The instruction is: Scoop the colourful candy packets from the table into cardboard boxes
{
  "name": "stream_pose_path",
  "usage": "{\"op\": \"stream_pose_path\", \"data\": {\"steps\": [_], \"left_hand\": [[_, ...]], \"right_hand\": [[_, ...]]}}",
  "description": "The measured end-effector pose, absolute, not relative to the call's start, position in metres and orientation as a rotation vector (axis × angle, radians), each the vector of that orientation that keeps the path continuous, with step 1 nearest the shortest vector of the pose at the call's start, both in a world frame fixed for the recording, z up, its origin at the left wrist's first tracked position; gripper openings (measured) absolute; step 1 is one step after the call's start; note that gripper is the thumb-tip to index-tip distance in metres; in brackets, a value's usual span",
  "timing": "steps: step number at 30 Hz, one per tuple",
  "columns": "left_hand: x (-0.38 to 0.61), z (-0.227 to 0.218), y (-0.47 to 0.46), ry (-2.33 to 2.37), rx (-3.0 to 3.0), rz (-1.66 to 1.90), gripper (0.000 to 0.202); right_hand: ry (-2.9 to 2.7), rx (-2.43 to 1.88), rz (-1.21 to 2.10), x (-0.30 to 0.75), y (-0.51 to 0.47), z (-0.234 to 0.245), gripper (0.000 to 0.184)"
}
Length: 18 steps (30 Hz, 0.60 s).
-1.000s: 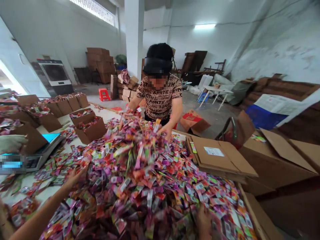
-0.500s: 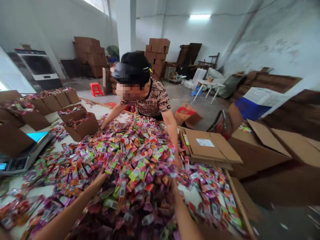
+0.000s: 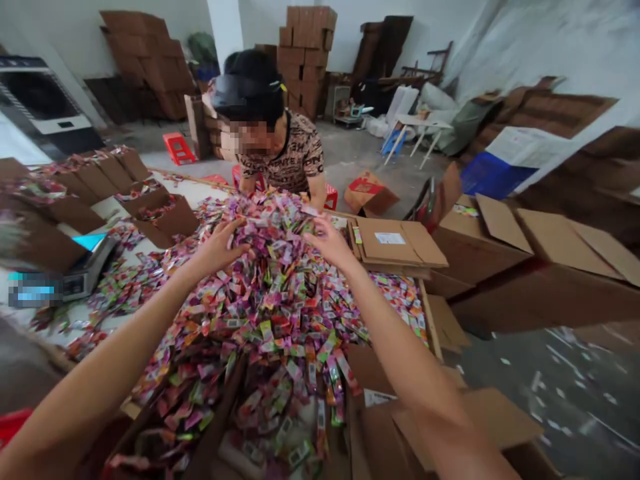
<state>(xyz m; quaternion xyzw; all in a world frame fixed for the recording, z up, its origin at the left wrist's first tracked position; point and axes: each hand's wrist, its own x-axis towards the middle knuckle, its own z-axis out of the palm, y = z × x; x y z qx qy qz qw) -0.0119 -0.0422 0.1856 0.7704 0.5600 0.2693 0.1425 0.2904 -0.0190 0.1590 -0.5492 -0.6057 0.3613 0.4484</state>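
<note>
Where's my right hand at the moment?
In the head view, the right hand is just right of centre, at the right side of the raised packets, left of the flat cartons.

Holds left arm (image 3: 120, 347) and right arm (image 3: 400, 347) extended forward, both bare, slanting inward toward the centre. Positions left hand (image 3: 223, 244) and right hand (image 3: 330, 239) apart, roughly level with each other. Points both thumbs (image 3: 241, 251) inward, with fingers (image 3: 231, 225) parted from them.
</note>
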Motion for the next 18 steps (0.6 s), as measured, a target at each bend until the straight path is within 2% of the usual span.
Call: {"op": "stream_pose_path", "data": {"steps": [3,6,7,8,9,11,16,18], "left_hand": [[-0.058,0.152,-0.137,1.902,2.259,0.487,0.078],[-0.107,0.087,-0.252,2.464,1.770,0.067,0.082],[-0.119,0.065,-0.284,2.472,1.605,-0.102,0.079],[-0.130,0.047,-0.311,2.383,1.501,-0.224,0.065],[-0.139,0.033,-0.330,2.372,1.444,-0.270,0.052],[-0.152,0.017,-0.348,2.360,1.403,-0.316,0.042],[-0.187,0.028,-0.331,2.459,1.366,-0.336,0.050],[-0.203,0.037,-0.322,2.479,1.339,-0.337,0.047]], "right_hand": [[-1.430,-1.592,1.138,0.320,-0.103,0.126,0.047],[-1.517,-1.541,1.486,0.332,-0.188,0.104,0.049],[-1.551,-1.496,1.554,0.336,-0.209,0.102,0.051],[-1.576,-1.468,1.586,0.342,-0.224,0.103,0.052],[-1.591,-1.461,1.584,0.348,-0.234,0.106,0.052],[-1.595,-1.464,1.491,0.363,-0.236,0.112,0.050],[-1.409,-1.442,1.091,0.388,-0.198,0.125,0.050],[-1.423,-1.416,0.927,0.397,-0.193,0.139,0.046]]}}
